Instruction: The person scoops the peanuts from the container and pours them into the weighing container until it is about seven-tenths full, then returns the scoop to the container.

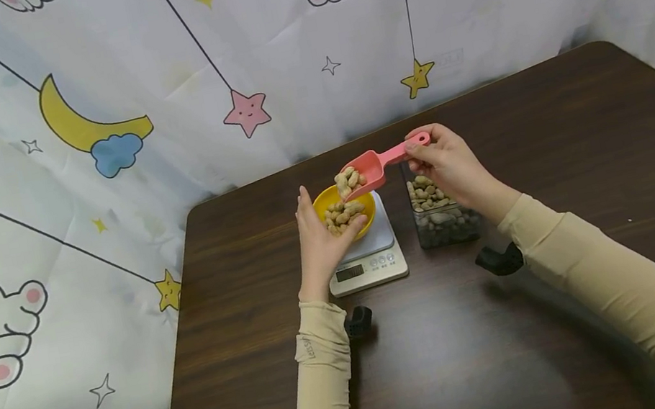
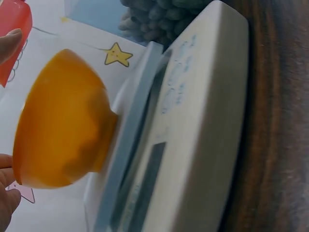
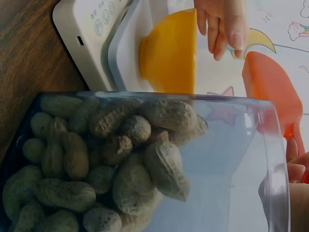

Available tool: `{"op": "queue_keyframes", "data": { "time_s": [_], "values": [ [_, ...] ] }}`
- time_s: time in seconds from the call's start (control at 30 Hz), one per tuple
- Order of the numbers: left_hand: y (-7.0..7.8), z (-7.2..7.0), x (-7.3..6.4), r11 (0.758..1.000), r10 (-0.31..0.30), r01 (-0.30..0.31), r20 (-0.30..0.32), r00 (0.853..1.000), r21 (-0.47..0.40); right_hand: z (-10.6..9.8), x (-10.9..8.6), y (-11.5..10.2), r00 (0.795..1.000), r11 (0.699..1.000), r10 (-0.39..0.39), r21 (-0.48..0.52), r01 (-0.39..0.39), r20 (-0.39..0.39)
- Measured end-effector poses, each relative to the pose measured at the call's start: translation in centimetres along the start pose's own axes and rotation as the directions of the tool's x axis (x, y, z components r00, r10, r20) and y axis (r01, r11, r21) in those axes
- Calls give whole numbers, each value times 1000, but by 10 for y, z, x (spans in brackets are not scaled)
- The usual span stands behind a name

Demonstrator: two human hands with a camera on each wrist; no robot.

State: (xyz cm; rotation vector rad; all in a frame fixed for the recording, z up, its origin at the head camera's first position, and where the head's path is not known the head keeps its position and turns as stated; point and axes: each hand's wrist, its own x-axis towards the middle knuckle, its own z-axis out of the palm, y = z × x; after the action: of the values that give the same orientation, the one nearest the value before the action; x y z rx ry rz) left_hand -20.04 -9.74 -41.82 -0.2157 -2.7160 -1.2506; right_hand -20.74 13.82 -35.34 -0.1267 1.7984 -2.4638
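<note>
My right hand (image 1: 445, 162) grips the handle of a pink scoop (image 1: 369, 169) that holds several peanuts (image 1: 350, 181) and tilts down over a yellow bowl (image 1: 373, 215). More peanuts lie inside the bowl, which stands on the platform of a white kitchen scale (image 1: 378, 268). Fingers spread, my left hand (image 1: 322, 242) lies along the bowl's left and near side, its thumb across the near rim. In the left wrist view the bowl (image 2: 63, 125) sits upright on the scale (image 2: 193, 130). The right wrist view shows the scoop (image 3: 273, 87) above the bowl's mouth.
A clear plastic container (image 1: 449, 230) of peanuts stands right of the scale, beneath my right hand. The dark wooden table (image 1: 459, 356) meets a patterned curtain (image 1: 299, 41) at the back. Black wrist-camera parts (image 1: 500, 260) jut out near the sleeves.
</note>
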Motion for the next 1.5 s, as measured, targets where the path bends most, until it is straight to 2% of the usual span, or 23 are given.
{"op": "queue_keyframes", "data": {
  "time_s": [0.37, 0.5, 0.6, 0.7, 0.87, 1.07, 1.5],
  "values": [
    [-10, 9, -5, 1000, -17, 17, 29, 999, 14, 2, 2, 7, 1000, 997, 16, -71, -17, -19],
    [-10, 10, -6, 999, -34, 34, 46, 998, 10, 2, 3, 8, 1000, 989, 12, -148, -16, -29],
    [-11, 10, -6, 999, -31, 30, 44, 999, 18, 3, 3, 9, 999, 962, -3, -271, -8, -41],
    [-12, 11, -6, 999, -25, 24, 38, 999, 30, 5, 4, 10, 998, 915, -24, -404, 1, -51],
    [-12, 11, -5, 999, -12, 11, 31, 999, 32, 7, 4, 12, 997, 864, -50, -503, 12, -64],
    [-11, 11, -5, 999, -13, 12, 32, 999, 38, 7, 5, 14, 995, 856, -74, -517, 29, -66],
    [-13, 9, -4, 999, -17, 16, 44, 999, 36, 8, 1, 9, 989, 874, -128, -479, 78, -72]
  ]
}}
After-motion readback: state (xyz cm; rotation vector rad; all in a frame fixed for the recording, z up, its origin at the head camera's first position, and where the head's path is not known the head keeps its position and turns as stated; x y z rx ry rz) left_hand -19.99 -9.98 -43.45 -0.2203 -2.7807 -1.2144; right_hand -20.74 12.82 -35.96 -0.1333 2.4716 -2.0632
